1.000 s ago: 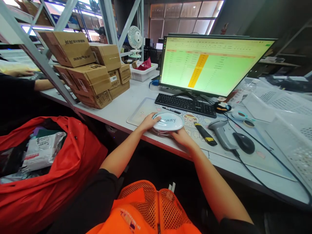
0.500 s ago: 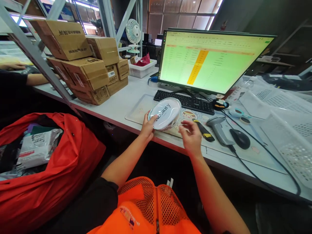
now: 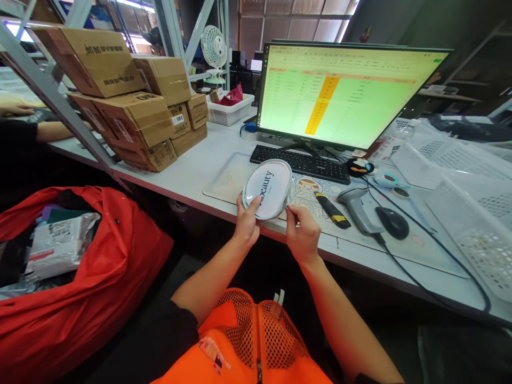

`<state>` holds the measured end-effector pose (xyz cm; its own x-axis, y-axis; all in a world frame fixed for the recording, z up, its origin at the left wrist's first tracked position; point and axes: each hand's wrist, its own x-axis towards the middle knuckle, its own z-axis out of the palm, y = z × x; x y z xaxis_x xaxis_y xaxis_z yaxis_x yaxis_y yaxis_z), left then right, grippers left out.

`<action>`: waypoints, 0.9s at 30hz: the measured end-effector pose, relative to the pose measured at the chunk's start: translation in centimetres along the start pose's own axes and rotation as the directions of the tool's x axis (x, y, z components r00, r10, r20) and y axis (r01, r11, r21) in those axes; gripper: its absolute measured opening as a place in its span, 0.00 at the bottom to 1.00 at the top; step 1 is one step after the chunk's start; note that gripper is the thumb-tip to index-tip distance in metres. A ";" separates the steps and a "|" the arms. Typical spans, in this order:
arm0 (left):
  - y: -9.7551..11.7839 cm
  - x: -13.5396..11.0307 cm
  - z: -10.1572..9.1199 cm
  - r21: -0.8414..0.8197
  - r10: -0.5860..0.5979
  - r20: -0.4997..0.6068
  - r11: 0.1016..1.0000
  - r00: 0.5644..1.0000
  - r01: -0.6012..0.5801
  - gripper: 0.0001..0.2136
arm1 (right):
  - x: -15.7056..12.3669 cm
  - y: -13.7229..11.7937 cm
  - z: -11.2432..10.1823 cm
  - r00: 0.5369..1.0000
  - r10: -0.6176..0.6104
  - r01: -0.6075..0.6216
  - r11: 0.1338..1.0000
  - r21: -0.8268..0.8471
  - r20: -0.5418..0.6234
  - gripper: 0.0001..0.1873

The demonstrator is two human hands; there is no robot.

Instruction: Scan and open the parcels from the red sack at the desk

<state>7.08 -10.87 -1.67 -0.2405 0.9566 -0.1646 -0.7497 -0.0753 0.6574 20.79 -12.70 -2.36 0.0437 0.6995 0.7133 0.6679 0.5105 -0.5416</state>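
Observation:
I hold a round white case (image 3: 269,186) with dark lettering on its lid, tilted up above the desk's front edge. My left hand (image 3: 247,220) grips its lower left rim, thumb on the lid. My right hand (image 3: 303,234) pinches its lower right rim. Just right of the case lie a black and yellow cutter (image 3: 333,210) and a grey barcode scanner (image 3: 355,207) on the desk mat (image 3: 228,176).
A monitor (image 3: 344,93) and keyboard (image 3: 300,161) stand behind the case; a mouse (image 3: 392,222) lies to the right. Cardboard boxes (image 3: 136,117) are stacked at left. A red bag (image 3: 100,272) of parcels sits lower left. White baskets (image 3: 476,213) fill the right. Another person's arm (image 3: 48,129) rests far left.
The case went from lying flat on the mat under both hands to being lifted and tilted upright. My right hand let go briefly, then took the rim again.

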 end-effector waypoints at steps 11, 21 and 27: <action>-0.6 -2.3 -4.0 0.344 0.018 0.503 0.913 0.864 -0.219 0.41 | 7.1 0.2 -8.0 0.976 -0.218 0.212 0.951 -0.225 -0.003 0.09; 7.6 -2.8 -5.9 0.589 -0.225 0.781 0.576 0.583 -0.566 0.37 | 9.2 -3.9 -13.8 0.666 -0.445 0.596 0.800 -0.068 0.599 0.11; 7.4 -4.9 -3.6 0.539 -0.599 0.773 0.443 0.211 -0.716 0.39 | 7.0 -7.4 -11.1 0.484 -0.502 0.601 0.786 0.145 0.717 0.13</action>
<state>0.46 -17.17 1.38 0.8744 0.4645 0.1400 0.1721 -0.5668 0.8057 24.37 -17.13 11.58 -0.8467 0.4406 0.2982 0.4435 0.8941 -0.0618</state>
